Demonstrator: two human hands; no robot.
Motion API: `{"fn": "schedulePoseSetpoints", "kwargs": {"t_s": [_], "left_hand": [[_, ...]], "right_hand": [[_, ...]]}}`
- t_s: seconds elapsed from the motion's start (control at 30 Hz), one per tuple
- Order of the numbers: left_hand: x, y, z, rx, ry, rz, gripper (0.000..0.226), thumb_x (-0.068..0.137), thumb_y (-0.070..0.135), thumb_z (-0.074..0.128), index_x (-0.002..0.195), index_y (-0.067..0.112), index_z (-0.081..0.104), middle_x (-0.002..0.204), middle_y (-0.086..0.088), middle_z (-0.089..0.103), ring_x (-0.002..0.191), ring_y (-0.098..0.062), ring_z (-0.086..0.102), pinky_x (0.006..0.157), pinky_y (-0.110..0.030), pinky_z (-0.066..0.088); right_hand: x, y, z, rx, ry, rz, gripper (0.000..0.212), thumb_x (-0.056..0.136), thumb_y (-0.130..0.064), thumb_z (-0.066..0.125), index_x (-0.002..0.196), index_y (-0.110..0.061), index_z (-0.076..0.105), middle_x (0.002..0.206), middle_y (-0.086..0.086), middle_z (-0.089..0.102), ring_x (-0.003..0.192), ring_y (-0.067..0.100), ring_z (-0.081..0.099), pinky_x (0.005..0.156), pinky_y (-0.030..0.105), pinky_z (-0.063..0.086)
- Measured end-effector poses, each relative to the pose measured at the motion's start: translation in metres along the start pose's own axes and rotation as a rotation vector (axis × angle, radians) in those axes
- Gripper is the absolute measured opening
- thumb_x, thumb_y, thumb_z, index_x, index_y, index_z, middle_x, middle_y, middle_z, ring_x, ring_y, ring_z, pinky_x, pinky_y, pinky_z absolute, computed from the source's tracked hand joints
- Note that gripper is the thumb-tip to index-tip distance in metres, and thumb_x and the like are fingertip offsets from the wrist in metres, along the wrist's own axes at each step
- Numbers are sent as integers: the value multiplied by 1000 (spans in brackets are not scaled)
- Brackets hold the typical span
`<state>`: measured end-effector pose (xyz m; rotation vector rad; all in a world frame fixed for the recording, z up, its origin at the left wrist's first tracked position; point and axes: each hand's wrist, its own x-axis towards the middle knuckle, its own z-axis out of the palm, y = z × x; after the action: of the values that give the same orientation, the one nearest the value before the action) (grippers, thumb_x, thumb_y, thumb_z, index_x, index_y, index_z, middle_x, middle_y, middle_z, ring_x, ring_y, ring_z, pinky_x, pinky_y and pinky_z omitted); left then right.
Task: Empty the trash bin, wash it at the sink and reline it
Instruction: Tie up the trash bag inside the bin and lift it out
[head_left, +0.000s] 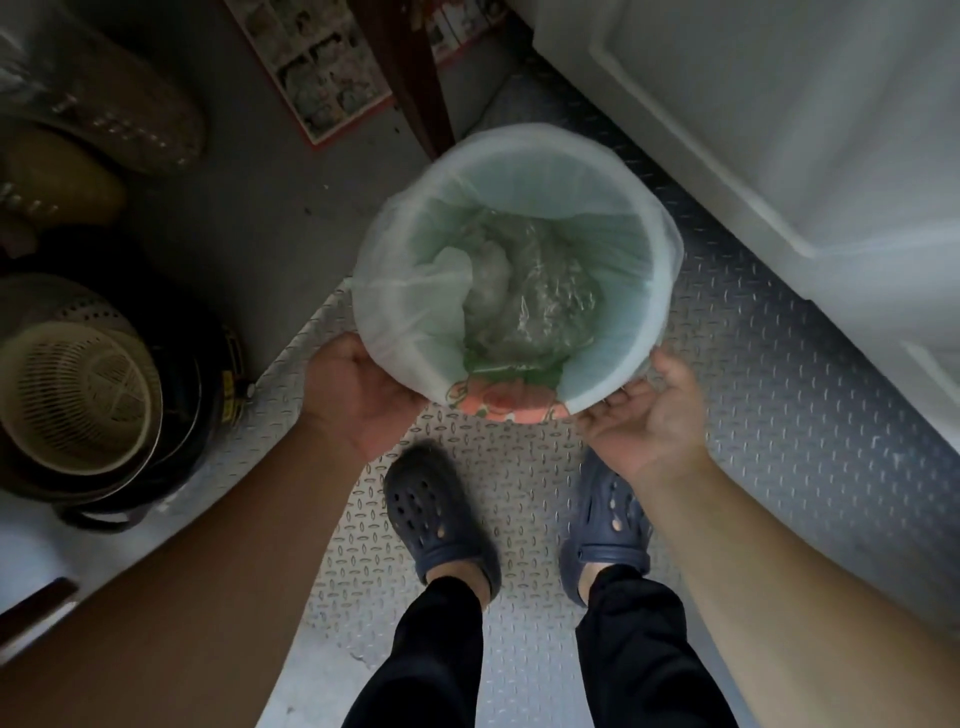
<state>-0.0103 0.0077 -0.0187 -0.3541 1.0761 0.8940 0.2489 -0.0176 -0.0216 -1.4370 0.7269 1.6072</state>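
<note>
The trash bin (613, 332) was in the middle of the frame, above the metal floor (779, 389) and just in front of the person's feet, with a white cabinet (779, 130) at the upper right. A thin whitish liner (400, 312) was folded over its rim, and some crumpled clear plastic waste (530, 296) lay at the bottom.

The left hand (358, 395) gripped the near left edge of the bin, with the fingers curled under the liner and the rim. The right hand (639, 415) was at the near right edge with the palm turned up; its fingers were relaxed and only touched the rim from below, not clamped on it.

In my judgement this was the first step, the emptying: the bin was full and lined, nothing was washed yet. The next move would call for a firmer hold from the right hand, then carrying the bin level or lifting the liner out by its edges, so that the waste did not spill. Whether the bin stood on the floor or was held up, I could not tell.
</note>
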Motion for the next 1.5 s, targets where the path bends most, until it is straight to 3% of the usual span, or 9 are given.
{"fn": "schedulePoseSetpoints", "kwargs": {"t_s": [0.17,0.3,0.47,0.77,0.87,1.03,1.27,1.4,1.5], "left_hand": [[-14,-11,-5,64,190,7,27,84,8,60,111,7,65,109,-9,66,105,-24,65,95,-36,55],[-27,-29,-3,182,362,-1,31,95,15,59,125,9,66,116,-7,75,99,-19,72,81,-29,58],[-42,-45,9,219,506,15,22,93,8,55,106,13,72,102,-6,79,81,-18,77,80,-35,59],[-57,-7,31,351,388,289,11,91,6,66,93,17,68,94,-4,79,83,-16,77,58,-26,59],[-55,13,30,576,333,257,5,91,21,69,96,21,68,99,-1,78,83,-13,74,58,-25,56],[-34,41,28,561,491,88,54,87,68,54,115,23,67,112,-4,73,104,-25,69,84,-40,56],[4,60,57,676,329,-56,45,93,54,54,102,17,79,106,-8,78,99,-28,74,90,-45,57],[13,65,70,766,400,-58,37,91,38,61,111,11,75,107,-11,77,101,-32,73,96,-51,55],[19,73,76,792,447,-45,25,89,26,60,92,7,75,90,-12,78,86,-29,75,84,-47,60]], "right_hand": [[-12,-3,-5,-50,37,-13,29,78,-9,68,107,-5,66,109,13,69,100,26,69,90,41,55],[-30,-2,-9,-104,73,-14,28,86,-10,67,113,-6,67,98,9,72,94,22,69,87,34,56],[-52,-7,-3,-220,154,-62,8,89,-10,67,95,-3,67,76,6,75,63,15,71,56,25,58],[-70,-40,35,-602,78,-378,21,83,8,65,79,-8,53,83,12,67,70,21,67,67,33,57],[-67,-48,43,-785,98,-440,18,83,-7,73,87,-10,55,97,14,70,80,23,68,71,35,56],[-49,-68,52,-744,173,-234,52,80,-66,60,102,-20,68,92,5,75,89,25,69,74,37,53],[-20,-87,81,-800,67,-153,31,96,-23,52,116,-4,68,91,13,72,82,30,70,89,50,55],[-18,-96,91,-733,71,-112,24,96,-14,53,109,-1,68,96,19,73,82,33,74,67,49,61],[-14,-101,97,-752,134,-161,16,90,-5,60,102,1,68,85,15,75,67,27,74,59,44,61]]}}
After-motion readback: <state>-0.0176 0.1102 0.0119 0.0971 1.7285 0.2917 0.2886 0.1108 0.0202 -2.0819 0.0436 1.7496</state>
